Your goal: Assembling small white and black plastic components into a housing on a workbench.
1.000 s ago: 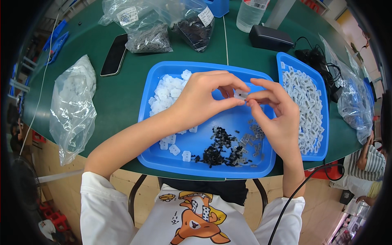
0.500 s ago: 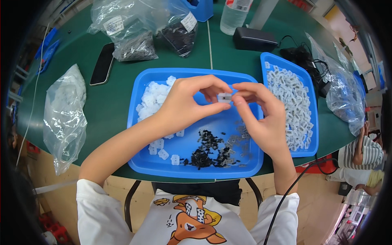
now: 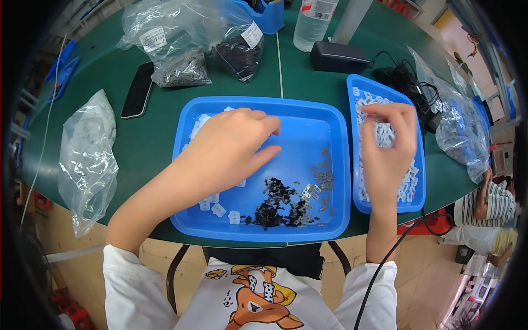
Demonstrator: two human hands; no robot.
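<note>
My left hand [image 3: 234, 137] hovers over the left part of a large blue tray [image 3: 264, 235], thumb and forefinger apart with nothing between them. Beneath it lies a pile of white plastic pieces [image 3: 201, 126], partly hidden by the hand and forearm. My right hand [image 3: 391, 135] is above a smaller blue tray [image 3: 352, 165] filled with pale plastic parts [image 3: 407, 190]. Its thumb and forefinger curve together in a pinch; whatever is between their tips cannot be made out. Small black parts [image 3: 269, 212] and small grey clear parts [image 3: 324, 179] lie in the large tray.
A phone [image 3: 137, 91] and a clear plastic bag [image 3: 88, 159] lie at the left. Behind the trays are bags of small parts [image 3: 184, 69], a water bottle [image 3: 314, 25] and a black box [image 3: 339, 56]. Black cables [image 3: 407, 80] lie at the right. Another person [image 3: 484, 203] is at the far right.
My hands have parted from the small pale piece held between them. The right hand moved right, over the smaller tray; the left drew back left and its fingers opened.
</note>
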